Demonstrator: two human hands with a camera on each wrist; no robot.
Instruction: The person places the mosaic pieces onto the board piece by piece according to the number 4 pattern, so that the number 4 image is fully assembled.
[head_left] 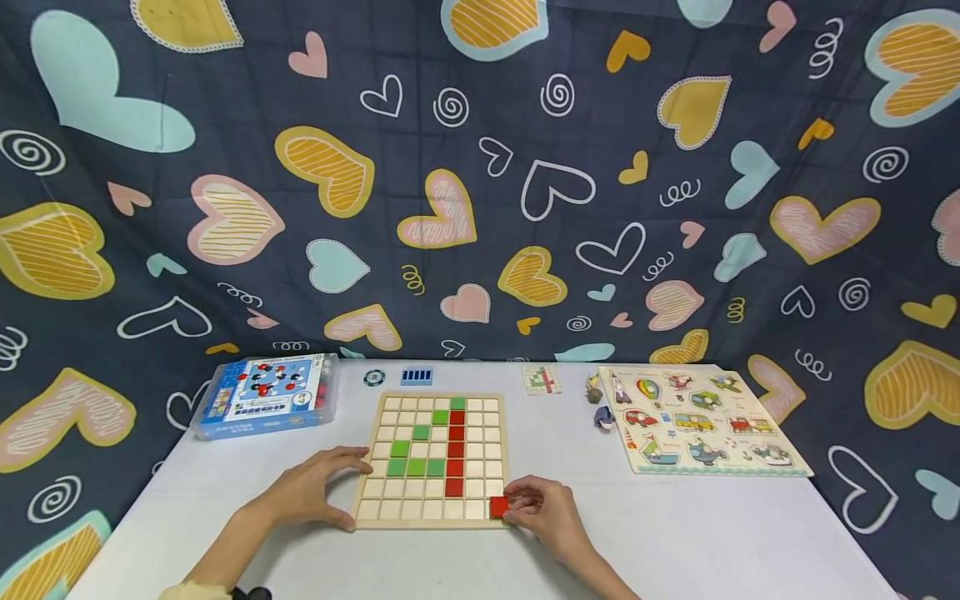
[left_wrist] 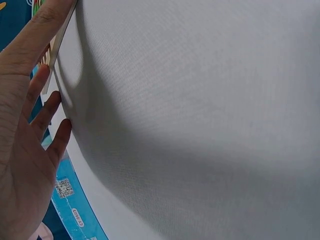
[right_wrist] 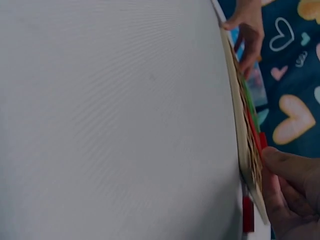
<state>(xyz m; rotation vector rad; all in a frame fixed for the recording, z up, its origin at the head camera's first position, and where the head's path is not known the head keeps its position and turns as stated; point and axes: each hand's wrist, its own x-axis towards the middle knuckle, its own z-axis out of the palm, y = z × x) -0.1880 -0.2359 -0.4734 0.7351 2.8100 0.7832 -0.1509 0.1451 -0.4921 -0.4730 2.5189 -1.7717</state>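
A wooden grid board [head_left: 427, 524] lies on the white table, with several green tiles [head_left: 416, 467] in a slanting line and a row, and a column of red tiles [head_left: 455, 450]. My right hand [head_left: 551, 512] pinches a red tile [head_left: 498, 507] between thumb and fingers over the board's near right corner. In the right wrist view this red tile [right_wrist: 263, 140] shows at the fingertips. My left hand [head_left: 311, 490] rests at the board's left side, thumb at the near corner and fingers spread along the edge; in the left wrist view its fingers [left_wrist: 50, 107] are extended.
A boxed molecule set [head_left: 266, 396] stands at the back left. Behind the board lie a round chip [head_left: 374, 378], a blue striped piece [head_left: 417, 377] and a small pattern card [head_left: 542, 380]. Small figurines [head_left: 603, 418] sit beside a picture puzzle board [head_left: 705, 421] at right. A patterned curtain [head_left: 480, 275] hangs behind.
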